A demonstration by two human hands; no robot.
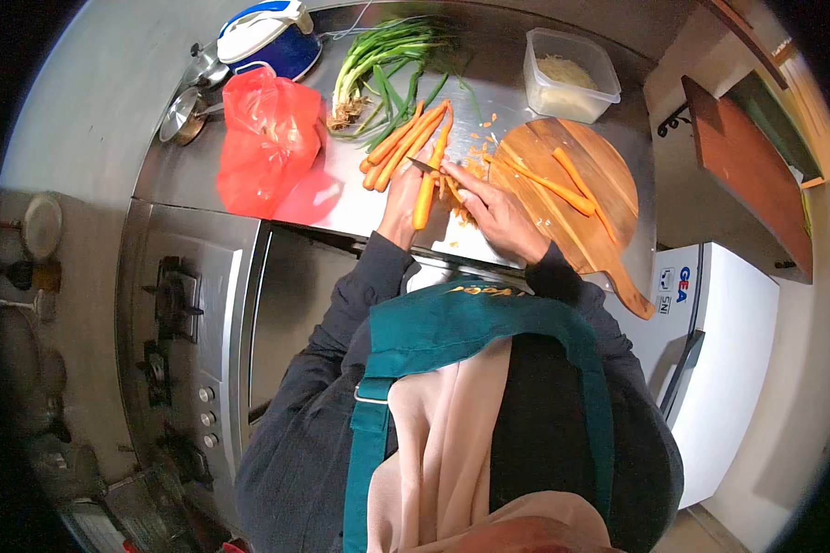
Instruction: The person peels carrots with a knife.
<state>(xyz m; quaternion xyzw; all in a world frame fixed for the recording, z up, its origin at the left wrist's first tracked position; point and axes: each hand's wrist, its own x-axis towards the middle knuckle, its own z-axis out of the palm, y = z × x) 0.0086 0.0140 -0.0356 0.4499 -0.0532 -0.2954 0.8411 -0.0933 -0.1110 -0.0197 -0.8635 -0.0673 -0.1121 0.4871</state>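
Over steel ctr [489, 74] nr fridge [738, 369], L grip [401, 205] clamps carrot [423, 206], R grip [500, 217] clamps knife [420, 166].

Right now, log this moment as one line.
left hand: holding carrot | right hand: holding knife, blade at carrot | cutting board: carrots on top | scallions: on counter

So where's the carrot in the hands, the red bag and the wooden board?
Held carrot [424, 204], head view: thick lower part.
Red bag [266, 134], head view: crinkled middle.
Wooden board [610, 173], head view: bare right part.
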